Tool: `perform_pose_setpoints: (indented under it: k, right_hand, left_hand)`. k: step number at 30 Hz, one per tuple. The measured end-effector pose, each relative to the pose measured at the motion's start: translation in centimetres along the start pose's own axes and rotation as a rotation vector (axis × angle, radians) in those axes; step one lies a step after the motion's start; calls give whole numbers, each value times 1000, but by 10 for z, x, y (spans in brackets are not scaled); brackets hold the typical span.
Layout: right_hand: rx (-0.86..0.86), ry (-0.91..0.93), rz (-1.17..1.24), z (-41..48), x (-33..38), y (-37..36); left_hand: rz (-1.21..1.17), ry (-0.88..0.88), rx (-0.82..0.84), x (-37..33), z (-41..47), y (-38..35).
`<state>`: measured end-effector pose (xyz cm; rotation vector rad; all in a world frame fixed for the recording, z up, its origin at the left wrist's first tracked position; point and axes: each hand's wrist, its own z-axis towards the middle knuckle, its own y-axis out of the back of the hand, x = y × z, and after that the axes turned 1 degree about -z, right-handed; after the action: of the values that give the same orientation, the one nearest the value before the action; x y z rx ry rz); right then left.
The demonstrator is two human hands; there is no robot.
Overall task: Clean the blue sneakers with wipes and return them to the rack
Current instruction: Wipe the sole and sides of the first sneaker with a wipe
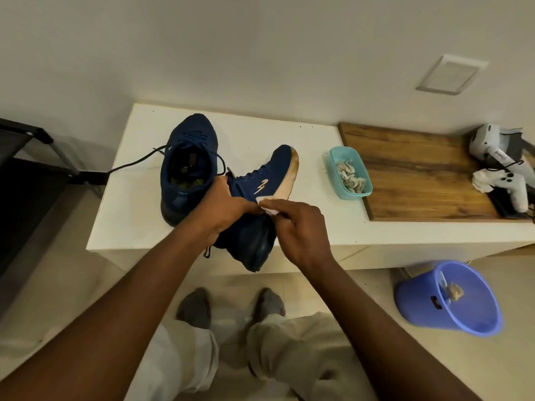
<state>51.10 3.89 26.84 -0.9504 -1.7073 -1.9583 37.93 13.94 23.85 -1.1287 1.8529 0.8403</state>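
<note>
Left grip [220, 206] holds sneaker [262, 178] — right grip [304, 230] seemingly pinches wipe [267, 205].

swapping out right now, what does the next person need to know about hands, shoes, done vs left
Left hand grips the tilted sneaker. Right hand pinches a wipe against its sole rim.
Second sneaker stands on the white bench; wipe tub beside it, bin on floor.
Done: wiping begun, sole looks stained.
Left: finish both sneakers, return them to the rack at left.
</note>
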Motion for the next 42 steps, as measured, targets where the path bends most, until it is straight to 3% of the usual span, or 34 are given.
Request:
perform_pose_setpoints:
  k: [3, 6, 9, 14, 19, 22, 25, 27, 31, 36, 42]
  right_hand:
    - [-28, -245, 479, 7, 7, 16]
    - [-238, -322, 605, 24, 1, 33]
    - [-374, -176, 311, 36, -12, 36]
    - [-77, 38, -366, 36, -24, 4]
    - [-2, 122, -456, 8, -1, -6]
    - [29, 62, -194, -1, 14, -2]
    - [4, -234, 393, 3, 26, 18]
    - [-106, -379, 622, 17, 19, 34]
    - [-234, -533, 850, 41, -6, 47]
    - [-82, -643, 1312, 45, -21, 50]
    - [-120, -625, 1427, 47, -24, 54]
  left_hand:
    - [39, 45, 84, 0, 2, 13]
    - [97, 45, 158, -2, 2, 18]
    - [132, 32, 187, -5, 2, 15]
    - [163, -4, 139, -6, 1, 11]
    - [174, -41, 126, -5, -3, 10]
    - [154, -34, 135, -7, -6, 12]
    - [164, -46, 154, -7, -7, 13]
    - [162, -59, 159, -8, -7, 13]
    - [163, -44, 152, -5, -3, 10]
    - [238, -92, 44, -3, 0, 6]
    - [300, -221, -17, -6, -13, 0]
